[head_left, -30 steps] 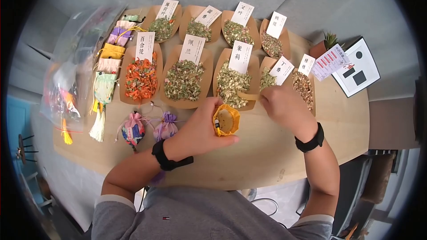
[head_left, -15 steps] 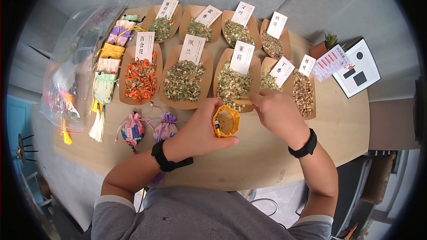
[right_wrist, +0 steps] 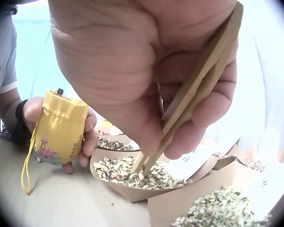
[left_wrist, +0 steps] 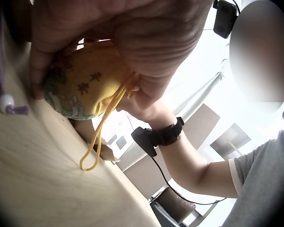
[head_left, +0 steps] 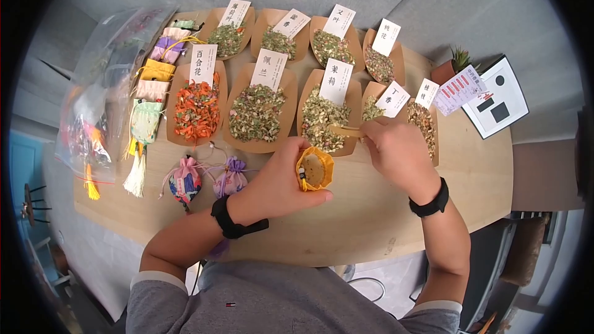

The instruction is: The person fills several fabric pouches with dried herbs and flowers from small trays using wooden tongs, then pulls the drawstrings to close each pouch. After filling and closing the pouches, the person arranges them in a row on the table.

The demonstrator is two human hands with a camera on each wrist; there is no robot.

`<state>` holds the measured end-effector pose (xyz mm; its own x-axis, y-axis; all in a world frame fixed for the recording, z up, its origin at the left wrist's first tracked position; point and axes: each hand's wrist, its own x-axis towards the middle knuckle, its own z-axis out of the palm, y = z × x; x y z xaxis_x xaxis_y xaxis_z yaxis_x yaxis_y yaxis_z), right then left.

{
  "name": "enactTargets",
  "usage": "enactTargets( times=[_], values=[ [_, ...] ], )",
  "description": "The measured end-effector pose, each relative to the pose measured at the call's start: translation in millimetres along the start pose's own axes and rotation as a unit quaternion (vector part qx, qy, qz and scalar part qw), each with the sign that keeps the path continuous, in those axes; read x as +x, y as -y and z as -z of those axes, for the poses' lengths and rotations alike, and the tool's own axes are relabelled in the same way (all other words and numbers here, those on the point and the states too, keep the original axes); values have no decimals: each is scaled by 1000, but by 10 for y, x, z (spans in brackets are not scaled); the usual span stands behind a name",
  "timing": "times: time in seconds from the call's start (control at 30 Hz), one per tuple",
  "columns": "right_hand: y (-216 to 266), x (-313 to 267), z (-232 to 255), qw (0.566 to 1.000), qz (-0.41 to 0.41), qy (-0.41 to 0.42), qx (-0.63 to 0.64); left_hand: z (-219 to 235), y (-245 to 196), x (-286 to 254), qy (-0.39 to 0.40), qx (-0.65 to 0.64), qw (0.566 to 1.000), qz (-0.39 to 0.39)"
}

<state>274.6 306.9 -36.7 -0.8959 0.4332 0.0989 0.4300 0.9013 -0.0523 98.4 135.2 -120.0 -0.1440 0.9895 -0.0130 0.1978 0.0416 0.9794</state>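
Observation:
In the head view my left hand [head_left: 275, 179] grips a yellow drawstring pouch [head_left: 322, 159] with its mouth open and facing up. The right wrist view shows the pouch [right_wrist: 61, 125] upright, with a flower print and a hanging yellow cord. My right hand [head_left: 399, 158] pinches wooden tweezers [head_left: 346, 130] over a paper tray of pale green dried petals [head_left: 323, 117]. Seen from the right wrist, the tips of the tweezers [right_wrist: 180, 111] are down in the petals, close together; whether they hold any is unclear.
Several labelled paper trays of dried herbs stand behind and beside, one with orange petals [head_left: 197, 111]. Two small pouches [head_left: 185, 179] lie left of my left hand. More pouches [head_left: 146, 117] and a plastic bag [head_left: 99, 99] are at the left, a potted plant [head_left: 460, 57] at the right.
My right hand has moved left with the tweezers and then back slightly right, their tips staying at the same tray. The left hand and yellow pouch have stayed in place.

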Motion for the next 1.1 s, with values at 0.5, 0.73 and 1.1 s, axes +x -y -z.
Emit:
enactTargets(
  times=[0.5, 0.73, 1.1],
  values=[
    [566, -110, 870, 997, 59, 25, 52, -9, 0, -2, -7, 5, 1000, -15],
    [565, -146, 798, 996, 37, 55, 61, 9, -16, 2, 0, 1, 1000, -11],
    [98, -223, 405, 997, -31, -14, 71, -8, -49, -12, -2, -10, 1000, -5]
  ],
)
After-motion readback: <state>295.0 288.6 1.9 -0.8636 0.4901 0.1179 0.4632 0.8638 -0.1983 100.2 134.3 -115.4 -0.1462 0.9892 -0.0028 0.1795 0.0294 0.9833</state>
